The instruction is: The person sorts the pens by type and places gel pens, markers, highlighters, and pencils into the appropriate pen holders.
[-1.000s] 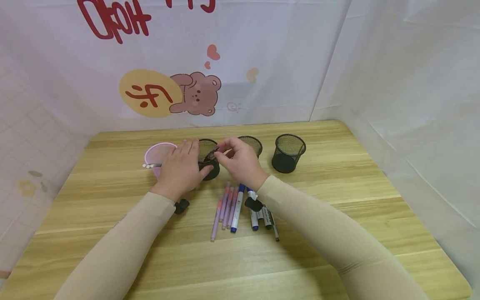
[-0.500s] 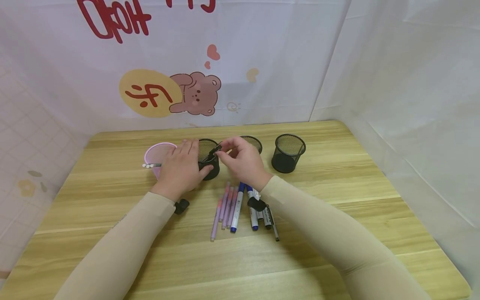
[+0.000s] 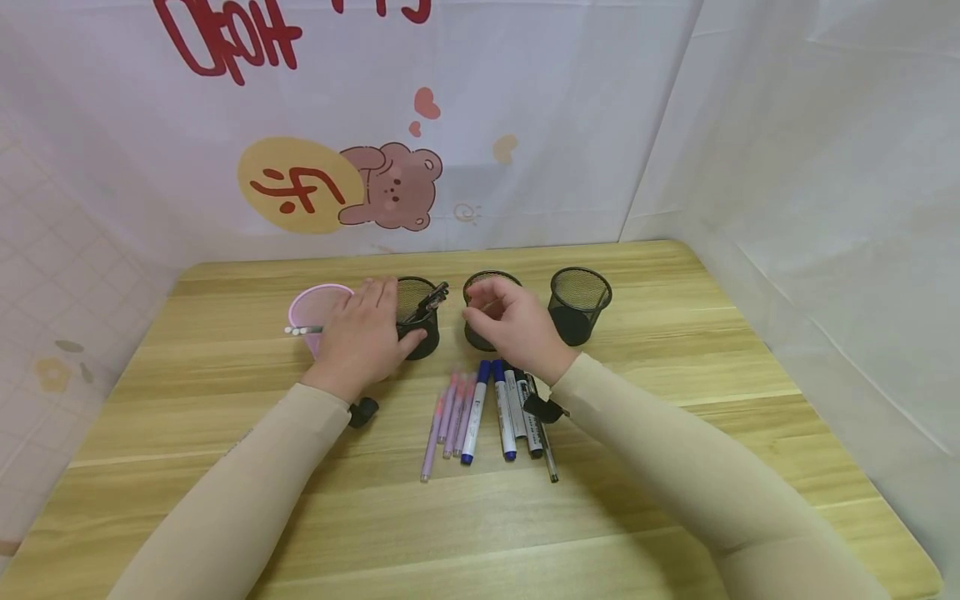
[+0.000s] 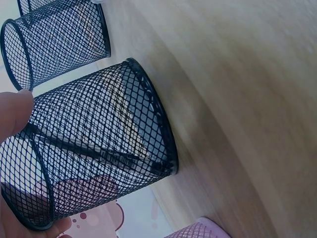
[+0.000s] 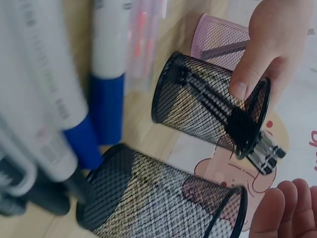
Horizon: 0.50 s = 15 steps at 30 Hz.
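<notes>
**Black pens now in the left mesh cup, right hand drawn back**

At the far left stands the pink mesh cup (image 3: 315, 310) with a pen lying across its rim. Your left hand (image 3: 365, 337) is curled round the left black mesh cup (image 3: 417, 317), thumb on its near wall, holding it steady on the wooden table (image 3: 637, 417). The dark pens (image 3: 427, 302) lean inside that cup, their clip ends sticking out past the rim. Half a second ago your right hand was pinching them at the rim; it has since let go and moved right.

Your right hand (image 3: 513, 327) hovers in front of the middle mesh cup (image 3: 480, 287), fingers loosely curled and holding nothing that shows. The drop looks done, so the hand is free for another pen.

Just below it lie the purple pens (image 3: 448, 414), the blue-capped markers (image 3: 491, 408) and a black pen (image 3: 546, 442), side by side. The right mesh cup (image 3: 579, 305) stands apart at the far right.
</notes>
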Tool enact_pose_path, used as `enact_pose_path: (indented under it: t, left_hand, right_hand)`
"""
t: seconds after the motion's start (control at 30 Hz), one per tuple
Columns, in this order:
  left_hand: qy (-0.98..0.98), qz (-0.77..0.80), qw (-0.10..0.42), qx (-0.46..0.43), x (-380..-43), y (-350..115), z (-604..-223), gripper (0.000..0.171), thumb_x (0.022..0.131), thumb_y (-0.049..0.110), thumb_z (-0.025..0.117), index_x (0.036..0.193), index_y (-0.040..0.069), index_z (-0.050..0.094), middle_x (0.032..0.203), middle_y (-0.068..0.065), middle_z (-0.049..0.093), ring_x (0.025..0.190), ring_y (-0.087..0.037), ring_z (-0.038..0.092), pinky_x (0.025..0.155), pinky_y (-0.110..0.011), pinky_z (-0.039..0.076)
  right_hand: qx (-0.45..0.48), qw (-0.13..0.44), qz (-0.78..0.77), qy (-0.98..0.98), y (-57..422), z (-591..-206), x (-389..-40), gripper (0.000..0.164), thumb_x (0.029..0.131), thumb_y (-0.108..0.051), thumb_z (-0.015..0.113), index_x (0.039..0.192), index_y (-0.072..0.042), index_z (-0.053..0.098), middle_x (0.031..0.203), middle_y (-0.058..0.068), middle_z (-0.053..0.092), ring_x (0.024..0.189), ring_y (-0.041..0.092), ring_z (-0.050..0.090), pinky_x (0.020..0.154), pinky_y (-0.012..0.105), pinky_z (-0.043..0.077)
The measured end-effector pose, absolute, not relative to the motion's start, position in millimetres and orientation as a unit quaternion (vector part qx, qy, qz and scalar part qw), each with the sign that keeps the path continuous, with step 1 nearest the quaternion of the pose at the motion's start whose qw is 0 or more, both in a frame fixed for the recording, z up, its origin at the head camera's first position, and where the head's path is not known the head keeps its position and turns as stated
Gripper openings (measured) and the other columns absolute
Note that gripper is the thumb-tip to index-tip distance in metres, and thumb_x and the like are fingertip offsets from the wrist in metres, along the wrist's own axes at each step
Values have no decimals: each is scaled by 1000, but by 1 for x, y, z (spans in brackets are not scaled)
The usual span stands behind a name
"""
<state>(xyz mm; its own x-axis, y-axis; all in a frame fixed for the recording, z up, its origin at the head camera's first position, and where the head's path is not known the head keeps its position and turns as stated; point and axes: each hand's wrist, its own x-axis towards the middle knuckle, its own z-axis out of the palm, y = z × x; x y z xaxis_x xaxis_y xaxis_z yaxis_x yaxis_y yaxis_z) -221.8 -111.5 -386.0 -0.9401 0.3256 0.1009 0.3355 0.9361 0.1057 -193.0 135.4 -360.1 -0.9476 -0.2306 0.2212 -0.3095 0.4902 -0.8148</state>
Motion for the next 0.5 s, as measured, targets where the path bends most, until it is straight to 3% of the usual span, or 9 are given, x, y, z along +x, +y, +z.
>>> enact_pose_path:
  t: [0.5]
  left_hand:
    - [-983, -62, 35, -168, -221, -111, -385, 97, 99, 62, 60, 165, -1, 25, 170, -22, 31, 160, -42, 26, 129, -63, 24]
  right_hand:
    - [179, -57, 330, -925, 179, -368, -182, 37, 97, -24, 75, 131, -9, 71, 101, -1, 75, 77, 12, 66, 69, 29, 54]
